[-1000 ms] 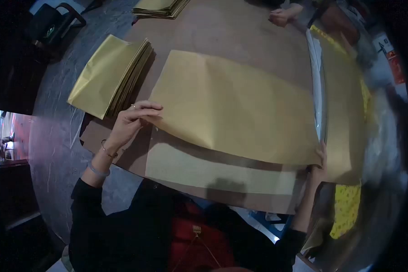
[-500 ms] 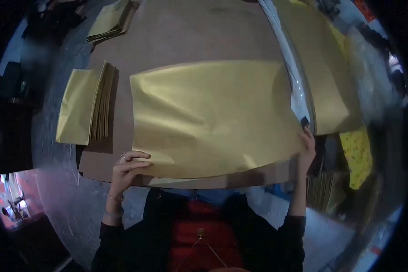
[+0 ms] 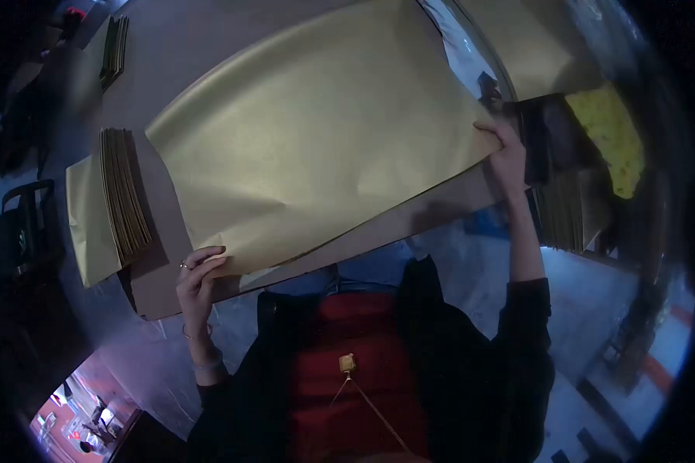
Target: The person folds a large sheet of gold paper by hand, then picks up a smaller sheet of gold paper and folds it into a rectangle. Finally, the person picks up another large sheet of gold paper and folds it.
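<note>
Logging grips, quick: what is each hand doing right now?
Left hand: closed on the near corner of the gold paper sheet.
Right hand: gripping the sheet's other corner.

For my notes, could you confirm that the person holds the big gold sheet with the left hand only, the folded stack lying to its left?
Not quite. Both hands hold the sheet: the left hand at its near corner, the right hand at its right edge, as the head view shows. The stack does lie to its left.
</note>
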The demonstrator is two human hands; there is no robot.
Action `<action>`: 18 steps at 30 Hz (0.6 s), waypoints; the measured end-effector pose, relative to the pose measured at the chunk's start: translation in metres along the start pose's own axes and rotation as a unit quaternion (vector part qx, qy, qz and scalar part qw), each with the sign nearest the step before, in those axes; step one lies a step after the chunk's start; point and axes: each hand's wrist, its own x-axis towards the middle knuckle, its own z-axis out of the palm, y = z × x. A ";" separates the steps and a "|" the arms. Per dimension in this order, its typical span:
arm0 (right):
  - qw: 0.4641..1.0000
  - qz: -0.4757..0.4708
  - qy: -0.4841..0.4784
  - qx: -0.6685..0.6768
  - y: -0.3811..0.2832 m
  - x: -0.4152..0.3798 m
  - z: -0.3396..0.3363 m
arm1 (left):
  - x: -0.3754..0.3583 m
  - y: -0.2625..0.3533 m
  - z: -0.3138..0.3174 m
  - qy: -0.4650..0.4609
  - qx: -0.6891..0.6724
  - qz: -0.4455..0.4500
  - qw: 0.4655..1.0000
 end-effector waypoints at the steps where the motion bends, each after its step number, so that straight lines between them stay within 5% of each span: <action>1: 0.999 -0.022 -0.021 -0.015 0.005 0.000 -0.001 | 0.000 0.001 0.002 -0.009 0.007 -0.010 1.000; 6: 0.995 -0.061 -0.073 -0.029 0.000 0.001 -0.006 | 0.002 -0.001 0.007 -0.029 0.044 -0.003 0.999; 10: 0.975 -0.059 -0.179 0.115 0.012 0.005 -0.021 | 0.003 0.003 0.005 -0.062 0.075 -0.001 0.995; 12: 0.981 0.096 -0.139 0.097 0.020 0.007 -0.016 | 0.001 0.001 0.004 -0.067 0.060 -0.009 0.996; 18: 0.998 0.043 -0.037 0.006 0.017 -0.002 0.000 | 0.000 0.001 0.006 -0.067 0.067 -0.008 0.996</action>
